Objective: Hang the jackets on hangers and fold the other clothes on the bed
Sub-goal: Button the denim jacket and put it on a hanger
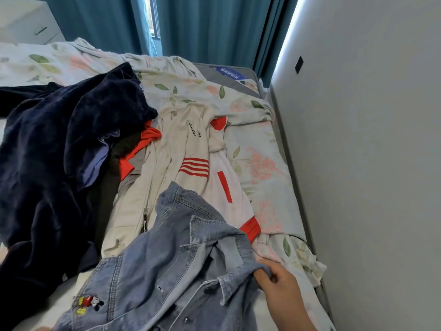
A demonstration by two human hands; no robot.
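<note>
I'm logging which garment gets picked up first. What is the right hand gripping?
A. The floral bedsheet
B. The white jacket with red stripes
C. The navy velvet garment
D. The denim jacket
D: the right hand has its fingers curled round a fold of the denim jacket, which lies nearest the camera.
</note>
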